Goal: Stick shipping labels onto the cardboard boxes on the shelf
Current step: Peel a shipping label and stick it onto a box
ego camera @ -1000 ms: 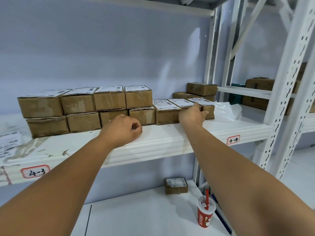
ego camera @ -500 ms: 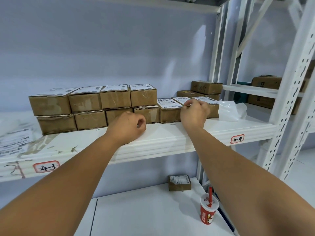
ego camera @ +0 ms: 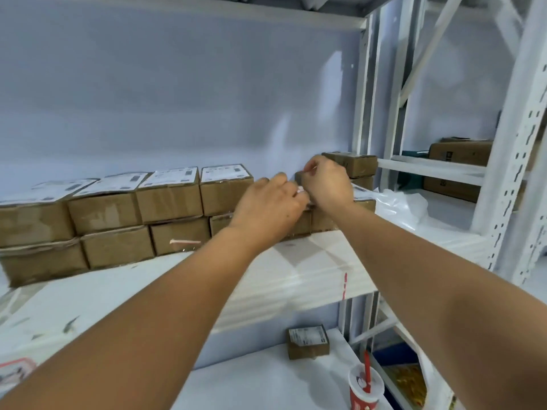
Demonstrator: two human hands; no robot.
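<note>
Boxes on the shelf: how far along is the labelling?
Done: the four top boxes at left wear labels. In hand: left hand and right hand meet over the next boxes; what they hold, if anything, is blurred. Left: the rear box looks unlabelled.

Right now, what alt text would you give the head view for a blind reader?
The left hand and right hand meet over the low cardboard boxes on a white shelf; what, if anything, they hold is blurred. Left of them, labelled boxes stand stacked two high; below sit a small box and a red cup.
</note>
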